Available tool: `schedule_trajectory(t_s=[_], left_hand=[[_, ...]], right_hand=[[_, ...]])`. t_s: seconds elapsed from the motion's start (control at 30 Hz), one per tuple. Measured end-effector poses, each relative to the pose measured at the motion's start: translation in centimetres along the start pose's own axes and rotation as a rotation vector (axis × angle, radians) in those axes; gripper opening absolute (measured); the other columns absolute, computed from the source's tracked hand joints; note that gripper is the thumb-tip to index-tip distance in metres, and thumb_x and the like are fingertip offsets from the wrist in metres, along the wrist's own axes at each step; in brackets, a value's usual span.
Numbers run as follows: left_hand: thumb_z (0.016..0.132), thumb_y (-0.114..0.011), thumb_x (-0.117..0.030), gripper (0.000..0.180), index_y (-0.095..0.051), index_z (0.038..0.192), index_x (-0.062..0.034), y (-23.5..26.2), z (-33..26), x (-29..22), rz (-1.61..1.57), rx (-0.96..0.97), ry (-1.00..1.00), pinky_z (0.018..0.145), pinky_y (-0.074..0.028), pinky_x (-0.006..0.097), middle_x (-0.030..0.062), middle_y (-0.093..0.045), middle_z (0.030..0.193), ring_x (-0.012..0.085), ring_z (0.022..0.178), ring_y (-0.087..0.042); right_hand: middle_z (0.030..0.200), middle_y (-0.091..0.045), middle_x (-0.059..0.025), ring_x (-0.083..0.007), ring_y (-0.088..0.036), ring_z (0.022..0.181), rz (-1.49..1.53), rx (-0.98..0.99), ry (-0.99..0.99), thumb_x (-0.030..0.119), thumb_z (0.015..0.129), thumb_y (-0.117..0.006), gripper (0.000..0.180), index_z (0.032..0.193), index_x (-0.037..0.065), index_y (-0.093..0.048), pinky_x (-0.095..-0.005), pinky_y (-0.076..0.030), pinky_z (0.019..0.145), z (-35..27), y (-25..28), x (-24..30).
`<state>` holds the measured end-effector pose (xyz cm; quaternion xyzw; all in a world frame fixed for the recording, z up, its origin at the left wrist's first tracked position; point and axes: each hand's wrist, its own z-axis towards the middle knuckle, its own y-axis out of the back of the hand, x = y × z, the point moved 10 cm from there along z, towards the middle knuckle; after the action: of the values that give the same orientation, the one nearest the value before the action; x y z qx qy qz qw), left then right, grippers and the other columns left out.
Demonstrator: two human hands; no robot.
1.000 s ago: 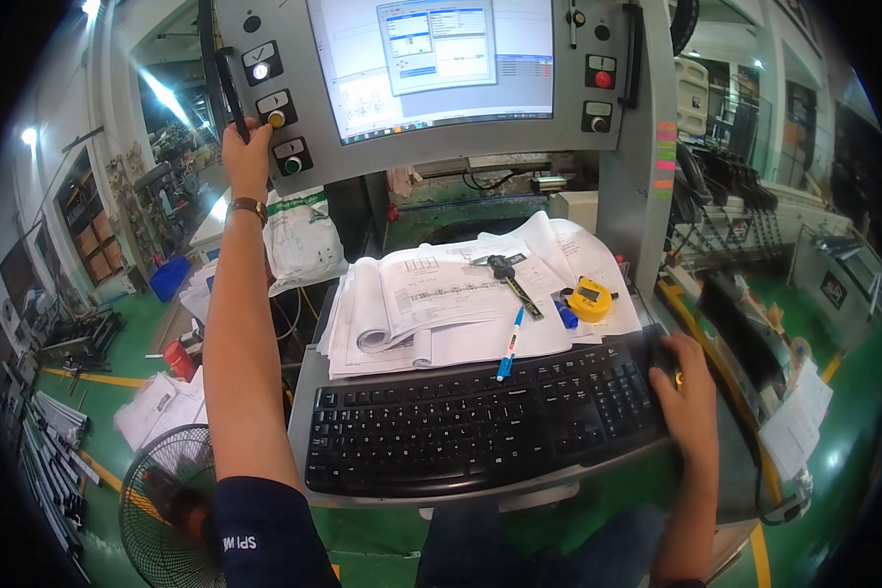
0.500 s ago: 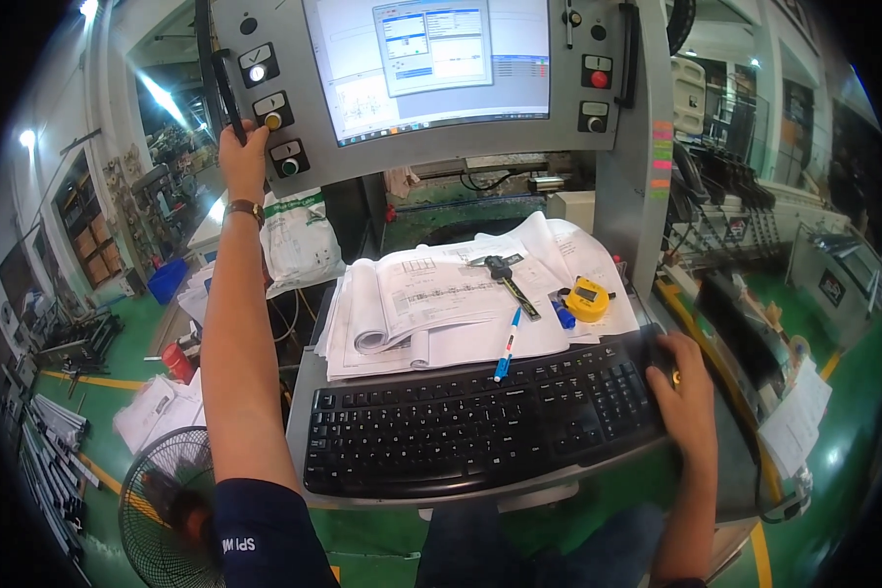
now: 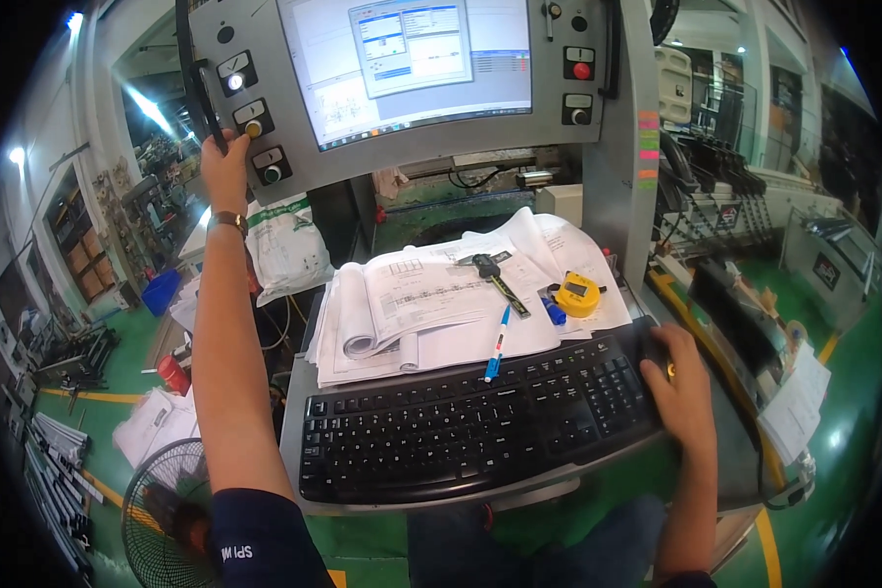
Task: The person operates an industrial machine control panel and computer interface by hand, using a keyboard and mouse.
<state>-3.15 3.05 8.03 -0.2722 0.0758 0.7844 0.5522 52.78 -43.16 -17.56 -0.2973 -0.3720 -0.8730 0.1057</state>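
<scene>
My left hand (image 3: 225, 171) reaches up to the control panel (image 3: 402, 162), its fingers closed round the lower end of a black handle (image 3: 207, 103). Its thumb lies just below a yellow push button (image 3: 254, 128). Down at the right, my right hand (image 3: 682, 380) curves over a dark computer mouse (image 3: 649, 341), which it mostly hides, beside the black keyboard (image 3: 461, 431). A monitor (image 3: 505, 93) in the panel shows an open dialog window.
Behind the keyboard lie stacked drawings (image 3: 363, 294) with a black caliper (image 3: 500, 284), a blue-white pen (image 3: 498, 345) and a yellow tape measure (image 3: 577, 294) on them. A white bag (image 3: 289, 250) stands left of them. A fan (image 3: 167, 514) is at lower left.
The view has shifted slightly, so the panel appears further left and higher. My left thumb has come down off the yellow button. My right hand stays in place.
</scene>
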Motion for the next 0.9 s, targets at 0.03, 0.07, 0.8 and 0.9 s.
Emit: schedule_trajectory(t_s=[0.03,0.07,0.8,0.9], left_hand=[[0.096,-0.085,-0.02,0.037,-0.069,0.125,-0.0036,0.1,0.2,0.1,-0.011,0.003,-0.001,0.087,-0.053,0.032,0.0025,-0.069,0.106,0.0147,0.096,-0.066],[0.096,-0.085,-0.02,0.037,-0.069,0.125,-0.0036,0.4,0.3,0.1,-0.004,0.0,-0.003,0.087,-0.053,0.032,0.0025,-0.069,0.106,0.0147,0.096,-0.066],[0.096,-0.084,-0.019,0.038,-0.069,0.126,-0.0028,0.1,0.3,0.0,-0.02,0.035,-0.015,0.093,-0.052,0.032,0.0046,-0.071,0.113,0.0164,0.104,-0.067],[0.096,-0.084,-0.019,0.038,-0.069,0.127,-0.0029,0.2,0.3,0.0,-0.023,0.027,-0.014,0.094,-0.053,0.033,0.0046,-0.071,0.114,0.0165,0.105,-0.067]], right_hand=[[0.155,-0.06,-0.0198,-0.0434,-0.067,0.134,-0.015,-0.003,0.009,0.017,0.099,-0.072,0.046,0.142,0.001,-0.065,-0.0461,-0.053,0.112,0.0,0.1,0.0],[0.156,-0.06,-0.0198,-0.0434,-0.067,0.134,-0.031,-0.006,0.018,0.017,0.099,-0.072,0.046,0.142,0.001,-0.065,-0.0462,-0.053,0.112,0.0,0.1,0.1],[0.154,-0.061,-0.0198,-0.043,-0.068,0.132,0.002,-0.002,0.027,0.017,0.099,-0.073,0.045,0.14,0.001,-0.066,-0.046,-0.053,0.111,0.0,0.0,0.5],[0.154,-0.061,-0.0195,-0.0431,-0.068,0.131,-0.005,0.006,0.018,0.017,0.099,-0.073,0.045,0.14,0.001,-0.066,-0.046,-0.053,0.111,0.0,-0.2,0.2]])
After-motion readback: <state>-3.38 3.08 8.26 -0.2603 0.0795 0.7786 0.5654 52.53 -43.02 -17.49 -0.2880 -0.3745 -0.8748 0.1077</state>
